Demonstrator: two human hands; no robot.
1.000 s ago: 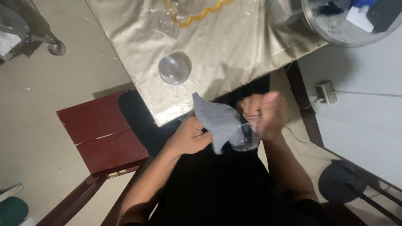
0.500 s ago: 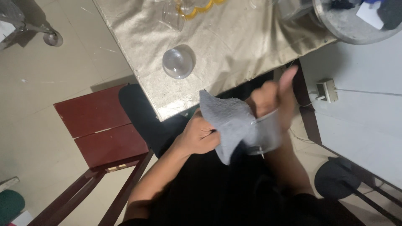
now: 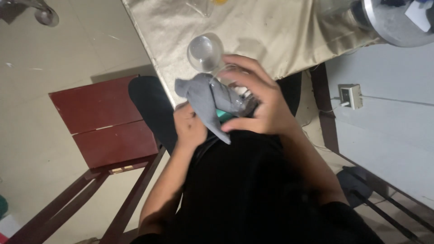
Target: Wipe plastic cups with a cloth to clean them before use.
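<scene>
Overhead, first: wide desk [image 3: 280,40] under a shiny gold cloth, running across the top of the view. Next, dark red wooden chair [image 3: 106,122] on the pale floor at the left, seat bare, close beside the desk corner. Then a round metal basin [image 3: 398,22] at the desk's far right edge, partly cut off by the frame. Below the desk edge, over a lap in black clothing: right hand [image 3: 262,101], fingers curled and clamped around a clear drinking glass [image 3: 230,97] lying tilted, almost on its side, mouth toward the left. Smaller, left hand [image 3: 190,126], closed on a grey cloth [image 3: 203,101], pressed against the glass from the left. Cloth draped over the rim of the held glass, one corner hanging down, another poking up toward the desk. Second clear glass [image 3: 205,52] upright on the gold cloth, just beyond the hands, near the desk edge. Smallest: white wall socket [image 3: 351,96] low on the right wall.
</scene>
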